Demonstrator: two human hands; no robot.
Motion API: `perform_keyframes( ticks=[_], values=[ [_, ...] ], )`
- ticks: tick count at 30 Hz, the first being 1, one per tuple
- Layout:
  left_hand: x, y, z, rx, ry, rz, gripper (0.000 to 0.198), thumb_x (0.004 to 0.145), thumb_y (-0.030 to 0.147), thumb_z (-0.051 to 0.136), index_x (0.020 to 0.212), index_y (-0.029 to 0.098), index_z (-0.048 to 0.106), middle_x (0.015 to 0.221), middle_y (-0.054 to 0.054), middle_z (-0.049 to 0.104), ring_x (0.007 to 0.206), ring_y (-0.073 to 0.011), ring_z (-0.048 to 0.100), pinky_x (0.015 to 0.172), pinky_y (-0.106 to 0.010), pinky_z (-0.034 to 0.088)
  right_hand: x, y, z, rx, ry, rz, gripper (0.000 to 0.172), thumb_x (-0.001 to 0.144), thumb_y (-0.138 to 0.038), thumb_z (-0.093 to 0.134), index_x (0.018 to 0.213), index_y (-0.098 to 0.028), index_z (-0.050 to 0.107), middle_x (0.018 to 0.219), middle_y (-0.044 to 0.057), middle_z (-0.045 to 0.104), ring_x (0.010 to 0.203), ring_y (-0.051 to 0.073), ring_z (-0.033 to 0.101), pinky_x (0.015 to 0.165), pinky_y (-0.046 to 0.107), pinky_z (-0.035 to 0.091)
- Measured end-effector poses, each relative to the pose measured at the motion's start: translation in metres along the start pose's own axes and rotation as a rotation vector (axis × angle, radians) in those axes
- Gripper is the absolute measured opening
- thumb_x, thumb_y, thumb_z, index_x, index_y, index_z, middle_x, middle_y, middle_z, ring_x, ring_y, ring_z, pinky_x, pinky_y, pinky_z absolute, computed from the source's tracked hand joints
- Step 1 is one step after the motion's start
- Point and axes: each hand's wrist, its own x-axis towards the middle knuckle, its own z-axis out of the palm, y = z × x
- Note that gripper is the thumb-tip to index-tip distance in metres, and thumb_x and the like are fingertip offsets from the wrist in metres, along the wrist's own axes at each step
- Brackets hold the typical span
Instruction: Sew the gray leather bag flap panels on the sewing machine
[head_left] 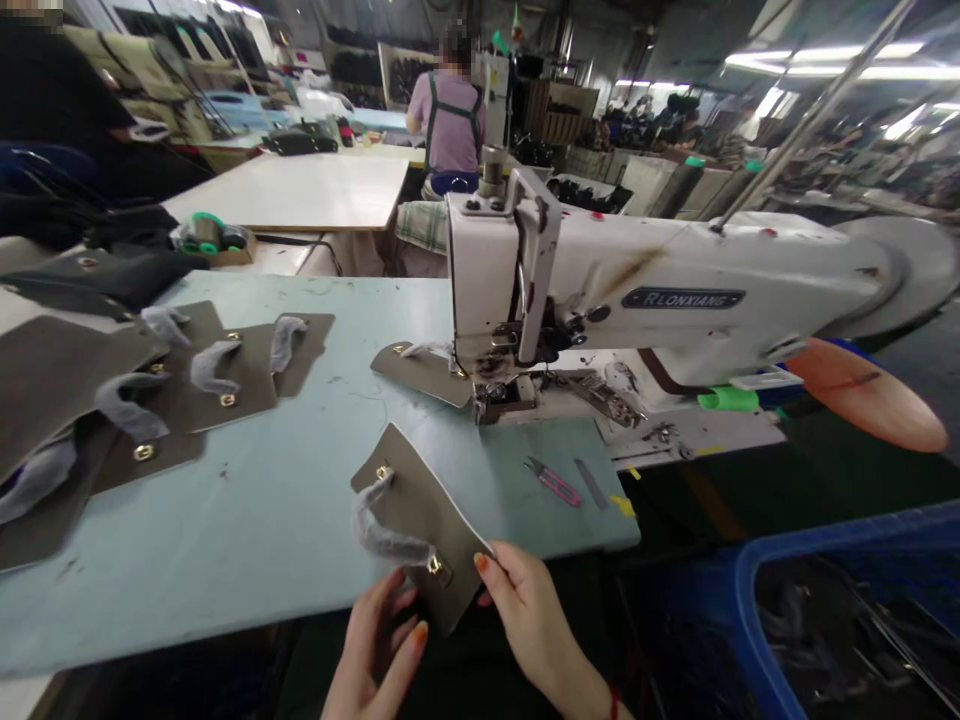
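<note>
Two hands of mine are at one grey-brown panel point(442, 520), which slants across the front edge of the pale blue table point(285, 520), its lower end out past the edge; my right hand point(529, 615) pinches its right edge, thumb on top and fingers partly hidden underneath; my left hand point(375, 640) is half curled at its lower left edge, thumb parted from the fingers, and I cannot tell how firmly they touch; one film-wrapped handle point(382, 535) joins two gold-coloured fittings on the panel's face.

One second panel point(424, 375) lies farther back, its right end at the head of one white sewing machine point(675, 270); to my left lie overlapping panels with five wrapped handles visible, one of these handles point(135, 408) nearer the middle of the group; right of my panel lie one pair of pink snips point(556, 483) and one narrow grey strip point(591, 484); one blue bin point(750, 600) stands low at my right.
</note>
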Motion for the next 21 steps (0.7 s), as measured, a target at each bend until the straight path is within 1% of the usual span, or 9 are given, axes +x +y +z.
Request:
perform_keyframes(
  ticks=[1,3,5,7,8,11,14,17,21],
  values=[
    [-0.002,-0.001,0.002,-0.153,0.019,-0.149,0.05,0.072,0.047,0.078,0.118,0.028,0.068,0.127,-0.011,0.066,0.12,-0.0357,0.06,0.099,-0.045,0.052,-0.002,-0.004,-0.002,-0.035,-0.024,-0.034,0.048,0.098,-0.052,0.044,0.08,-0.013,0.065,0.068,0.001,0.054,0.065,0.013,0.052,0.061,0.021,0.044],
    [-0.002,0.006,0.008,-0.404,-0.063,-0.371,0.048,0.073,0.053,0.076,0.112,0.025,0.071,0.123,-0.012,0.069,0.12,-0.035,0.06,0.1,-0.046,0.05,-0.004,-0.016,-0.001,-0.071,-0.096,-0.096,0.046,0.1,-0.048,0.043,0.08,-0.014,0.067,0.067,0.001,0.056,0.064,0.013,0.052,0.061,0.021,0.043],
    [0.005,0.021,0.016,-0.549,-0.207,-0.455,0.046,0.076,0.054,0.073,0.11,0.022,0.073,0.126,-0.013,0.068,0.125,-0.0336,0.056,0.104,-0.045,0.047,-0.005,-0.028,0.004,-0.074,-0.166,-0.154,0.044,0.099,-0.046,0.043,0.083,-0.015,0.07,0.07,0.003,0.06,0.066,0.014,0.053,0.064,0.022,0.044],
    [0.014,0.038,0.025,-0.598,-0.265,-0.448,0.045,0.078,0.05,0.073,0.112,0.02,0.073,0.127,-0.013,0.068,0.127,-0.0307,0.055,0.107,-0.041,0.045,-0.005,-0.038,0.007,-0.06,-0.198,-0.179,0.044,0.099,-0.047,0.044,0.084,-0.016,0.071,0.072,0.004,0.062,0.068,0.016,0.054,0.066,0.023,0.045],
    [0.018,0.045,0.029,-0.604,-0.251,-0.437,0.044,0.079,0.047,0.074,0.112,0.02,0.073,0.125,-0.012,0.069,0.124,-0.029,0.058,0.105,-0.038,0.046,-0.006,-0.041,0.008,-0.048,-0.202,-0.174,0.043,0.098,-0.047,0.045,0.084,-0.016,0.072,0.073,0.004,0.062,0.068,0.016,0.054,0.066,0.023,0.045],
    [0.026,0.062,0.041,-0.61,-0.135,-0.361,0.043,0.077,0.042,0.077,0.114,0.021,0.071,0.111,-0.009,0.073,0.105,-0.0229,0.066,0.092,-0.03,0.054,-0.006,-0.047,0.006,0.047,-0.208,-0.118,0.04,0.097,-0.046,0.048,0.09,-0.015,0.072,0.078,0.004,0.064,0.07,0.016,0.055,0.067,0.023,0.045],
    [0.03,0.073,0.05,-0.597,-0.111,-0.285,0.047,0.073,0.041,0.081,0.115,0.022,0.069,0.101,-0.006,0.073,0.088,-0.0186,0.068,0.077,-0.025,0.057,-0.005,-0.05,-0.002,0.161,-0.204,-0.068,0.044,0.097,-0.051,0.048,0.09,-0.014,0.071,0.079,0.005,0.064,0.071,0.015,0.057,0.065,0.022,0.045],
    [0.035,0.082,0.054,-0.563,-0.174,-0.248,0.049,0.071,0.041,0.082,0.114,0.023,0.068,0.098,-0.005,0.071,0.082,-0.0187,0.067,0.069,-0.025,0.057,0.001,-0.051,-0.008,0.16,-0.165,-0.022,0.057,0.099,-0.056,0.039,0.076,-0.013,0.067,0.069,0.005,0.062,0.062,0.013,0.055,0.056,0.02,0.041],
    [0.044,0.085,0.051,-0.512,-0.232,-0.244,0.051,0.068,0.043,0.084,0.111,0.02,0.07,0.103,-0.009,0.071,0.087,-0.0228,0.067,0.071,-0.028,0.058,0.012,-0.053,-0.007,0.107,-0.157,0.0,0.048,0.098,-0.05,0.045,0.072,-0.014,0.064,0.064,0.002,0.058,0.055,0.01,0.052,0.051,0.019,0.038]
  ],
)
